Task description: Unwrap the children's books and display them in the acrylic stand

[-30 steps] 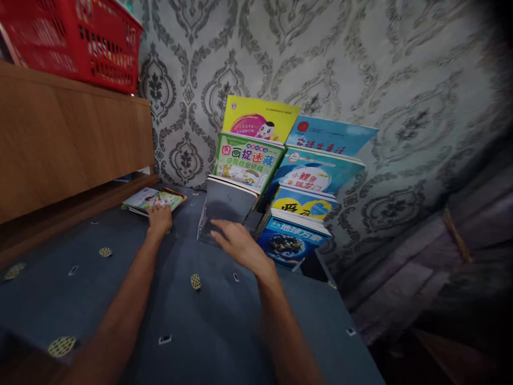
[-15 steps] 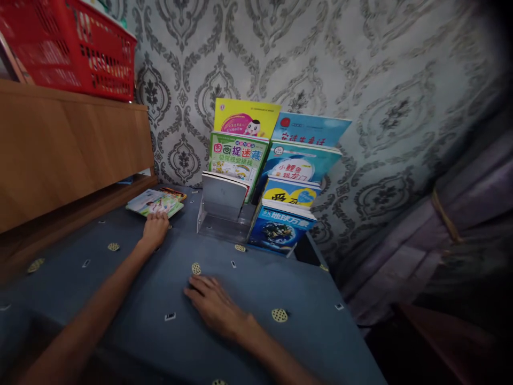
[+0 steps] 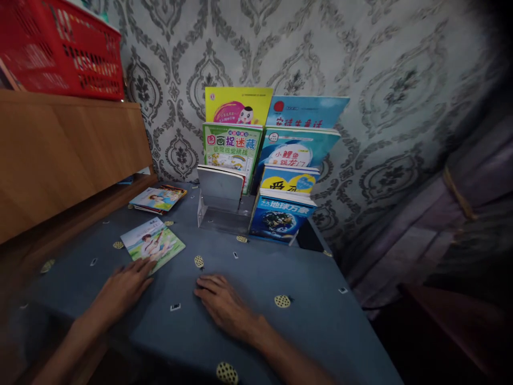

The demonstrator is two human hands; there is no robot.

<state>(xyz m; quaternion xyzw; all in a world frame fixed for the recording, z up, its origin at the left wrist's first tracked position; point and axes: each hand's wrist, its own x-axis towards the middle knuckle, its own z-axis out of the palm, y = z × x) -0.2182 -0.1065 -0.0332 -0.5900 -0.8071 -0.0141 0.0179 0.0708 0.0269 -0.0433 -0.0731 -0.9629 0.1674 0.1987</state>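
A thin picture book point(image 3: 158, 238), its cover showing a seated figure on green grass, lies on the cloth-covered table at the left. My left hand point(image 3: 126, 286) has its fingers over the near edge of this book, with the thumb close to the corner. Behind it rests a small stack of books point(image 3: 157, 199) beside the wooden cabinet. My right hand point(image 3: 224, 305) lies palm down on the blue tablecloth, holding nothing, its fingers stretched out and slightly bent. Beyond the hands stands a clear tiered book rack point(image 3: 224, 223) filled with several books.
In the rack's right column, a blue globe-cover book point(image 3: 278, 222) is at the front. A grey-backed book point(image 3: 220, 187) fronts the left column. The wooden cabinet point(image 3: 72, 144) borders the table's left, with a red basket point(image 3: 80, 53) on top. A curtain point(image 3: 417, 230) hangs at the right.
My left hand has drawn the picture book off the stack and toward me, uncovering another book there. My right hand stays nearly in place. The view has shifted slightly.
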